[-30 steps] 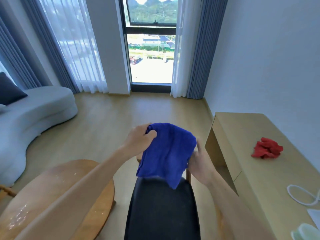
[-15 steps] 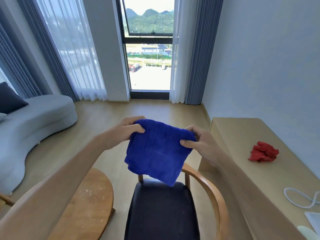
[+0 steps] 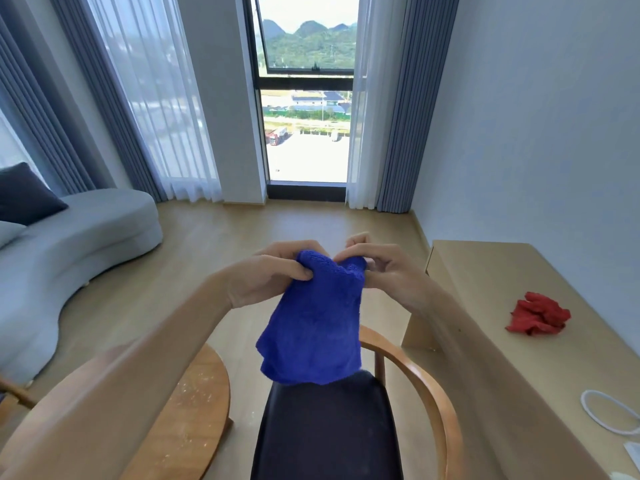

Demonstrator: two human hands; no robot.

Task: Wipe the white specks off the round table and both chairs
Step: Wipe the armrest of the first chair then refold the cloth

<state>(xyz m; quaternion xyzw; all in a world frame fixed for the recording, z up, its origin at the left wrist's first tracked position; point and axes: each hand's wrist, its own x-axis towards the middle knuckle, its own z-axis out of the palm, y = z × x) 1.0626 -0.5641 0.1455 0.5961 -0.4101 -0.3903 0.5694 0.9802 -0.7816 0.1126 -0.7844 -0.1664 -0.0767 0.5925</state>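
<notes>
Head view: left hand (image 3: pixel 273 275) and right hand (image 3: pixel 388 271) pinch the blue cloth's (image 3: pixel 317 327) top edge with curled fingers, hanging it above the chair (image 3: pixel 332 431); speckled round bench (image 3: pixel 194 407) lower left.

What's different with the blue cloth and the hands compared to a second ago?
Both hands have drawn together: the left hand and right hand now pinch the bunched top edge of the blue terry cloth, which half a second ago was spread wide. It still hangs above the dark-cushioned wooden chair. The crumpled red cloth hasn't moved.
</notes>
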